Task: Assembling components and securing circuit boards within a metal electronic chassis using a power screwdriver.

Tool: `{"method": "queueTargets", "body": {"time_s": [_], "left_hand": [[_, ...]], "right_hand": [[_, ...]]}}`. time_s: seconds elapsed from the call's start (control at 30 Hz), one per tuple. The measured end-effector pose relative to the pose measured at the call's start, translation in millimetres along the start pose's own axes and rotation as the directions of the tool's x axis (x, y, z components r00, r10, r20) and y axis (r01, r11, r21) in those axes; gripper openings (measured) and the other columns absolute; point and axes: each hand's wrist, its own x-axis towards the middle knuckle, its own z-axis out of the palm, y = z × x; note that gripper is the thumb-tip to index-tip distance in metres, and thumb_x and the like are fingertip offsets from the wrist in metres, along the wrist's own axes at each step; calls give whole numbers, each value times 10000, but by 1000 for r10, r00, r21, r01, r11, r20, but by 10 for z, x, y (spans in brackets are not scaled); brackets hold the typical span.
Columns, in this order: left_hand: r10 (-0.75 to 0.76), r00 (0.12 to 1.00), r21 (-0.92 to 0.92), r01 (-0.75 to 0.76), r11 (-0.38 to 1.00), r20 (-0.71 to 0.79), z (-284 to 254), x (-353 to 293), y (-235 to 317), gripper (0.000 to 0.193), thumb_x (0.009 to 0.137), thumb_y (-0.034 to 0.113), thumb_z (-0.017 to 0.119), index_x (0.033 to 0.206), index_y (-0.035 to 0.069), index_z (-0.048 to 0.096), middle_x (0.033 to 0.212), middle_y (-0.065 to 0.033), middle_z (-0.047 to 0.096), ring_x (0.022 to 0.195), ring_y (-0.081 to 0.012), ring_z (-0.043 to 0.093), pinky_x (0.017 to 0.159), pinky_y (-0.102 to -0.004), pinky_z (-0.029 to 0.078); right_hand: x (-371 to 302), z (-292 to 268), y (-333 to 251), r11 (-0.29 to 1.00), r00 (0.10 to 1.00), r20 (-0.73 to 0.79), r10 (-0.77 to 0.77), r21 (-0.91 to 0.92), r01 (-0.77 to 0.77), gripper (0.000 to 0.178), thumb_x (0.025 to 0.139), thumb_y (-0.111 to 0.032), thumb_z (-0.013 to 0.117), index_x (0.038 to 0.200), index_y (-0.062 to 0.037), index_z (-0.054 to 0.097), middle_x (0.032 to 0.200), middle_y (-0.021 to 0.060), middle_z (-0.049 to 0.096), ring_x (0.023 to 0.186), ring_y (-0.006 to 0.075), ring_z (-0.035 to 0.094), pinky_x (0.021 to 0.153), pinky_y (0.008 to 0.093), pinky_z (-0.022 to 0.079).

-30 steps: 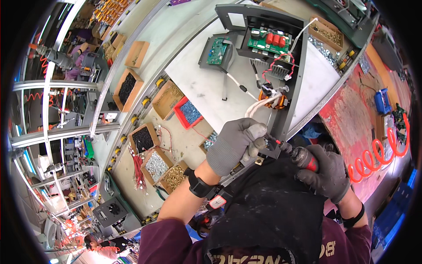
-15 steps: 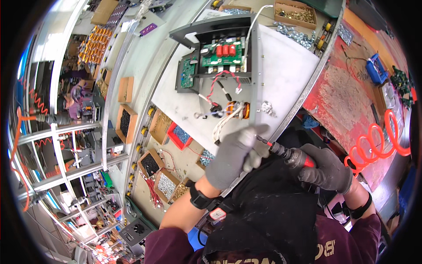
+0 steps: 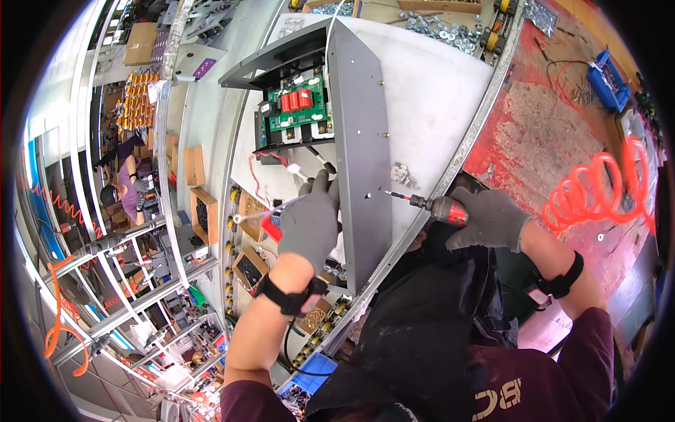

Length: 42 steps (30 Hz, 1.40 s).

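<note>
My left hand (image 3: 309,221), in a grey glove, reaches inside a dark grey metal housing (image 3: 365,141), against the inner face of its side panel. Its fingers are pressed together, their tips partly hidden; what they hold cannot be made out. A lead with a ring terminal (image 3: 239,219) sticks out beside that hand. In the housing sits a green circuit board (image 3: 299,112) with red components. My gloved right hand (image 3: 489,219) is closed around a red and black power screwdriver (image 3: 448,210). The screwdriver's bit points left at the panel's outer face, just short of a hole.
The housing stands on a white sheet (image 3: 443,91) holding a small heap of silvery bits (image 3: 402,176). Boxes of fasteners (image 3: 249,267) line the left side. A coiled red hose (image 3: 598,190) and a blue tray (image 3: 608,81) lie right. Another person (image 3: 128,183) works far left.
The housing has turned, so its side panel's outer face shows. My left hand has left the screwdriver's bit and moved inside the housing. The screwdriver's tip now points at the panel.
</note>
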Motion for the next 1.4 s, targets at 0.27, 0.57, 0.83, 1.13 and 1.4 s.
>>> {"method": "queueTargets", "body": {"time_s": [0.27,0.57,0.83,1.13,1.4], "left_hand": [[212,971,-473,-138,870,106,184,271,-391,438,807,149,590,1229,49,526,1283,-201,520,1026,-370,594,833,-424,519],[89,992,-461,-37,887,92,294,238,-192,444,816,174,598,1221,17,509,1220,-208,541,1004,-400,590,819,-437,514],[7,997,-522,-44,852,-73,359,118,-85,436,785,159,614,1193,37,522,1139,-169,546,1085,-371,527,816,-440,516],[-10,1000,-441,-2,897,-25,298,89,-36,374,786,145,591,1141,40,534,1111,-158,551,1058,-366,534,823,-415,512],[-20,1000,-416,18,909,-2,337,72,-53,372,804,132,560,1159,25,526,1134,-163,543,1088,-344,517,856,-405,498]], "right_hand": [[149,-137,93,1000,996,86,-30,-1,30,703,680,-583,694,1099,-48,517,838,190,630,810,369,644,721,422,486],[202,-300,69,998,987,158,3,61,-13,689,664,-505,734,1140,-56,517,894,208,634,871,399,623,781,448,474],[271,-255,96,997,989,133,-69,25,66,668,684,-540,697,1093,-38,534,863,180,645,828,362,644,732,426,486],[359,-278,12,989,984,153,-91,-103,107,650,716,-525,683,1106,-30,523,827,158,650,794,342,652,701,418,494],[401,-184,-64,936,991,34,-128,-325,132,460,822,-446,621,1042,-57,510,757,121,650,714,316,661,607,419,500]]}}
